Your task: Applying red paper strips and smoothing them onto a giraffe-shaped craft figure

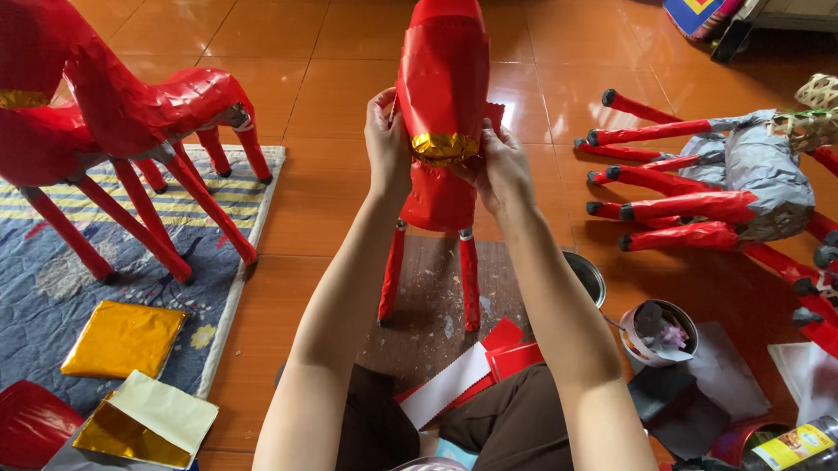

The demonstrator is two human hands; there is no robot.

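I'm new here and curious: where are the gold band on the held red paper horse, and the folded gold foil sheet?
gold band (443, 148), head view, its crinkled front.
folded gold foil sheet (122, 338), head view, its middle.

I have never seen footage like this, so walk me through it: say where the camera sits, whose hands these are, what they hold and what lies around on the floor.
The one picture comes from a camera worn on the person's head, looking down at their own bare arms. The left hand and right hand hold a red paper horse figure that stands on the orange tiled floor; the fingers press at a gold foil band on it. To the left, two finished red horses stand on a blue mat, with gold foil sheets nearby. To the right lie unfinished grey horses with red legs and a small pot. Red paper strips lie near the lap.
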